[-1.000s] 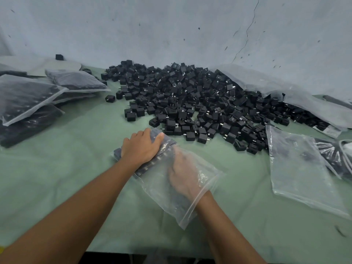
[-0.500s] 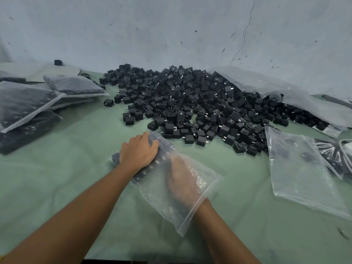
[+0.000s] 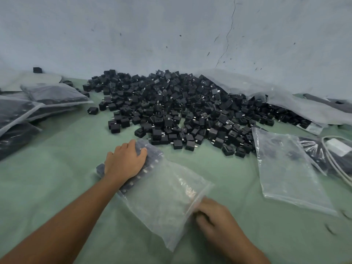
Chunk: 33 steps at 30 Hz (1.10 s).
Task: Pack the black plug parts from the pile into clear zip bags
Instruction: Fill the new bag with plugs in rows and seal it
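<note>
Holding rowed black plug parts (image 3: 147, 168), clear zip bag (image 3: 165, 197), mostly empty, crinkled

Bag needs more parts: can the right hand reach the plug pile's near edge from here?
Probably yes. The right hand pinches the mouth of the zip bag, so it must let go first. Only bare green cloth lies between it and the plug pile.

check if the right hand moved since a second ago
Yes. Against the zip bag, which the left hand pins in place, the right hand has pulled out of it toward the person, to its open mouth.
</note>
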### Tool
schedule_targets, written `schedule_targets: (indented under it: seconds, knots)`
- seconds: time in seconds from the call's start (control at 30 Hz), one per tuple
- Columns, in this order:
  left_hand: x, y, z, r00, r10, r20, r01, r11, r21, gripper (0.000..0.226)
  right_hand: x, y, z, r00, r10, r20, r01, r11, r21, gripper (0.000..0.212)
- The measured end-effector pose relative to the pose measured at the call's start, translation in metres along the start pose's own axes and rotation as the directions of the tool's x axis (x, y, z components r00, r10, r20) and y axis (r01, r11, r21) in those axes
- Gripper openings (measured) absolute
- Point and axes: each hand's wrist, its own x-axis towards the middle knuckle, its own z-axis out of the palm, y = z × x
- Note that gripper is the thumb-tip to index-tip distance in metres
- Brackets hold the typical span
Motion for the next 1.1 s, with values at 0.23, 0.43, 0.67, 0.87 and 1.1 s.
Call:
schedule_targets:
  seconds: [0.23, 0.43, 0.67, 0.87, 1.1]
  knots:
    - [0.001, 0.001, 0.001, 1.000, -0.008, 0.002, 0.008, 1.000, 0.004, 0.049, 0.064, 0.030, -0.070, 0.939, 0.131, -0.319, -0.169, 0.981, -0.096, 0.025]
    - [-0.002, 0.003, -0.001, 1.000, -0.010, 0.005, 0.010, 1.000, -0.008, 0.046, 0.175, 0.046, -0.037, 0.985, 0.160, -0.071, -0.175, 0.929, -0.325, 0.028]
    - [-0.004, 0.005, -0.006, 1.000, -0.024, 0.013, 0.025, 0.999, -0.027, 0.045, 0.195, 0.056, -0.024, 0.949, 0.178, -0.258, -0.265, 0.895, -0.358, 0.013]
    - [-0.004, 0.006, -0.008, 1.000, -0.018, 0.015, 0.018, 1.000, -0.024, 0.044, 0.127, 0.042, -0.065, 0.858, 0.463, -0.222, -0.344, 0.840, 0.420, 0.029]
    - [-0.007, 0.009, -0.012, 1.000, -0.013, 0.010, 0.013, 0.999, -0.029, 0.044, -0.013, 0.013, -0.052, 0.833, 0.542, 0.114, -0.426, 0.495, 0.757, 0.041]
